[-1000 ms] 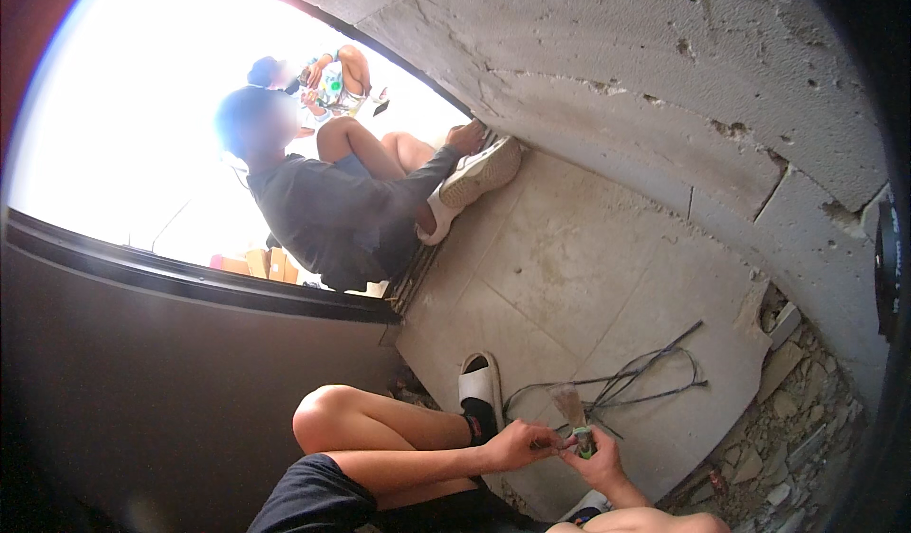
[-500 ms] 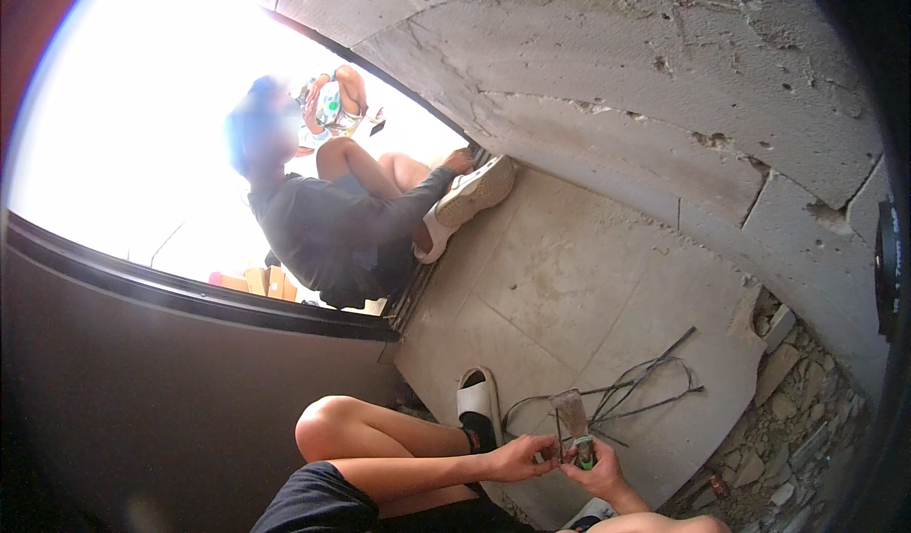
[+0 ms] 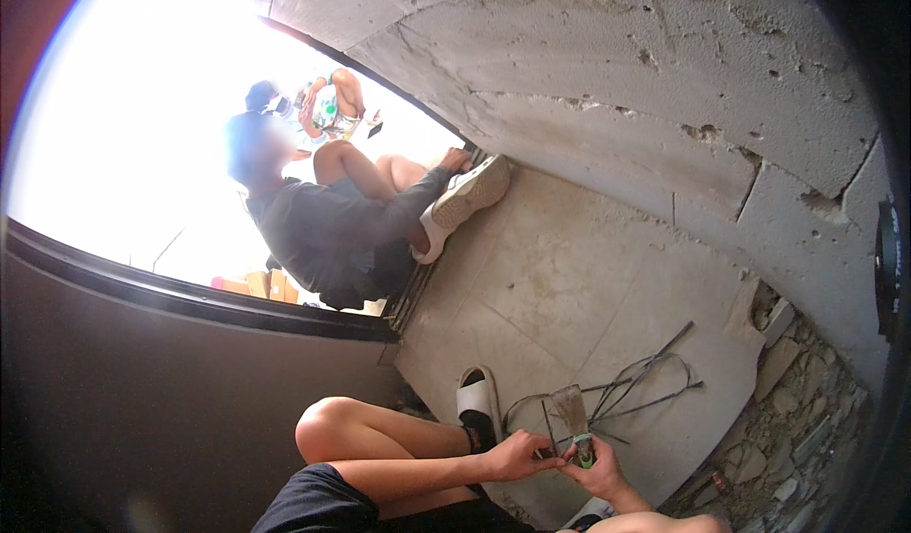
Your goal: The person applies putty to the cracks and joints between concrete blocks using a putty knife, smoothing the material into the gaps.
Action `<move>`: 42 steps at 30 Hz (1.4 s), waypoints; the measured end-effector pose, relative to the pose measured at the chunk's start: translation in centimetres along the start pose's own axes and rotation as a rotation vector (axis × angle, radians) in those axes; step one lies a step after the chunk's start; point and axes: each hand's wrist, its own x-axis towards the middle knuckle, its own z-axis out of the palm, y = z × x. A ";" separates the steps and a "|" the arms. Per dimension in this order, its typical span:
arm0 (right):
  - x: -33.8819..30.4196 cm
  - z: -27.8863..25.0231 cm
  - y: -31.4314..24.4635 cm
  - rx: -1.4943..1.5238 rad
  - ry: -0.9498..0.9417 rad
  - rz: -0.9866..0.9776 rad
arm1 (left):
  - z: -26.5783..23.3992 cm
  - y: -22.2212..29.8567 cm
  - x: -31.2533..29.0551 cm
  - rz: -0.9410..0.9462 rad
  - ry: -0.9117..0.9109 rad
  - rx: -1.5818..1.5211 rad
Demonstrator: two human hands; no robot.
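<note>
My right hand point(image 3: 600, 469) is closed around the green and black handle of a scraper point(image 3: 570, 407), its broad, dirty blade pointing up and away from me. Just left of it, the fingers of my left hand point(image 3: 520, 456) pinch a thin dark strip point(image 3: 548, 425) that stands up beside the blade. Both hands' fingertips come close together; whether they touch is too small to tell. Past the blade, several long dark strips point(image 3: 634, 381) lie loosely tangled on the floor tiles.
A person point(image 3: 332, 215) in dark clothes sits in the bright doorway, a hand near the frame by the wall; another person point(image 3: 327, 106) is beyond. Broken rubble point(image 3: 792, 429) lines the right floor edge. A rough block wall point(image 3: 645, 96) rises behind. My white slipper point(image 3: 477, 400) rests on the tiles.
The thin strip in my left hand has tipped left, away from the scraper blade. The scraper has shifted very slightly. More of the far person's head shows beyond the doorway.
</note>
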 end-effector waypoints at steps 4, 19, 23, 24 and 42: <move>-0.6 -0.2 -0.3 0.275 -0.078 0.210 | -0.7 1.3 0.0 -0.107 -0.130 -0.054; -1.5 0.5 -0.8 -0.078 0.002 0.041 | 1.5 0.7 -1.4 0.062 -0.022 -0.117; -1.6 0.4 -0.9 -0.152 0.051 -0.020 | 1.5 0.7 -1.4 0.076 0.014 -0.024; -1.5 0.2 -0.6 -0.165 0.056 -0.029 | 1.1 1.1 -1.3 0.085 0.027 -0.018; -1.8 -0.5 -0.4 -0.008 0.050 0.027 | 0.6 1.2 -0.8 0.135 0.026 -0.006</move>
